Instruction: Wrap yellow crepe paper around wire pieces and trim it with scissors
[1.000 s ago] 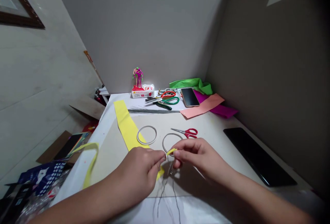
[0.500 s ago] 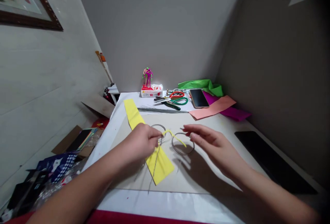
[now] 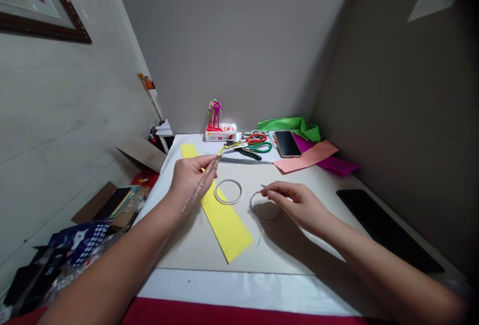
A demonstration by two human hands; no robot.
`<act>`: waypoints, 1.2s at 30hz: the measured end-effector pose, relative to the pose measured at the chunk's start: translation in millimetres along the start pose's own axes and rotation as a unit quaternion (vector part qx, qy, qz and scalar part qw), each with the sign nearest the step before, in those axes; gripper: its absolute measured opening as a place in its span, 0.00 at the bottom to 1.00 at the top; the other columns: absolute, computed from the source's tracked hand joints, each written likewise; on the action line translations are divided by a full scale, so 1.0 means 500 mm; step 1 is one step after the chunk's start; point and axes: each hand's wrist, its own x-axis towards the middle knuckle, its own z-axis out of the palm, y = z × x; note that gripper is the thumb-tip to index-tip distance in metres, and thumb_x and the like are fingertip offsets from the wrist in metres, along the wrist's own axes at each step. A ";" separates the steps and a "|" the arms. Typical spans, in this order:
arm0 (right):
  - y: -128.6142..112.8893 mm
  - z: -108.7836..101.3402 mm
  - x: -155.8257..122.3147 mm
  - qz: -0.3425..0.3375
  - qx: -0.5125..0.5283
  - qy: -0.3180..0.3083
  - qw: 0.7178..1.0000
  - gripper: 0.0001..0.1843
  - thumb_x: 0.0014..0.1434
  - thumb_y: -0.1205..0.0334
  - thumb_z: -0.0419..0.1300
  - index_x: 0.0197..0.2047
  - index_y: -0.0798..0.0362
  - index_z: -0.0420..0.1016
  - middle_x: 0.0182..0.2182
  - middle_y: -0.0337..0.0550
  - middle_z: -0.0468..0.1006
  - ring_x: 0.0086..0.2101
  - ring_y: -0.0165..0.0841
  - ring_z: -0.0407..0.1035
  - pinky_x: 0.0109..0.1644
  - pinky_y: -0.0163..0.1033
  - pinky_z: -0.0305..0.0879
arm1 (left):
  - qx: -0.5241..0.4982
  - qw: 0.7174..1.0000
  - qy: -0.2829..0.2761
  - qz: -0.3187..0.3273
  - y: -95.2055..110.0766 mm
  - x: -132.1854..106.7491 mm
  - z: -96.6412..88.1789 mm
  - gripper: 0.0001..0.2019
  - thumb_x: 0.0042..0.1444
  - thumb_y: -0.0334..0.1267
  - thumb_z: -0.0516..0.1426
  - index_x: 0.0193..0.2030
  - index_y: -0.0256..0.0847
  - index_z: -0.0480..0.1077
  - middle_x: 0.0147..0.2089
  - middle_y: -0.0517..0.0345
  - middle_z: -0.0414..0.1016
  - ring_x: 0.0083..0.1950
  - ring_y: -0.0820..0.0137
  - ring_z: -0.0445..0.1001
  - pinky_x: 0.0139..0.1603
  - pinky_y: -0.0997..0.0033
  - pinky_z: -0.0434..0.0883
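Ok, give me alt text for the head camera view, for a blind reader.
The left hand holds up a bundle of thin wires over a yellow paper strip on a table. The right hand rests at a wire ring; a second ring lies between the hands.

Home craft corner: framed picture [image 3: 35, 3], scissors [image 3: 258, 143], coloured paper [image 3: 305, 157].

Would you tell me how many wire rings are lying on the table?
2: one ring overlaps the yellow paper strip; the other ring lies beside it, at the right hand fingertips.
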 end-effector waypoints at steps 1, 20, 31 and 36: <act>-0.007 0.006 -0.007 0.012 0.042 -0.022 0.999 0.15 0.60 0.52 0.57 0.36 0.54 0.79 0.37 0.48 0.80 0.40 0.39 0.72 0.46 0.43 0.65 | 0.005 1.000 0.001 0.011 0.000 -0.004 0.008 0.15 0.59 0.42 0.53 0.39 0.36 0.79 0.25 0.58 0.77 0.28 0.69 0.73 0.30 0.75 0.67; -0.040 0.100 -0.009 0.087 0.370 -0.074 0.922 0.15 0.51 0.51 0.66 0.30 0.57 0.74 0.24 0.37 0.71 0.22 0.24 0.61 0.29 0.32 0.56 | 0.091 0.976 -0.139 0.139 0.029 -0.041 0.016 0.12 0.57 0.32 0.52 0.34 0.39 0.78 0.31 0.52 0.81 0.31 0.67 0.76 0.32 0.71 0.66; -0.035 0.078 -0.019 0.068 0.287 -0.093 0.951 0.17 0.53 0.52 0.65 0.25 0.57 0.72 0.22 0.37 0.71 0.22 0.24 0.59 0.28 0.33 0.55 | 0.008 0.956 -0.279 0.092 0.040 -0.016 -0.014 0.12 0.57 0.33 0.53 0.32 0.38 0.79 0.29 0.57 0.80 0.25 0.73 0.76 0.26 0.77 0.67; -0.019 0.033 -0.007 0.055 0.177 -0.007 0.983 0.16 0.53 0.50 0.64 0.29 0.56 0.74 0.23 0.38 0.72 0.23 0.27 0.59 0.28 0.33 0.56 | 0.008 0.969 -0.242 0.054 0.007 0.001 0.003 0.11 0.55 0.39 0.57 0.37 0.39 0.79 0.36 0.55 0.82 0.36 0.67 0.79 0.36 0.74 0.72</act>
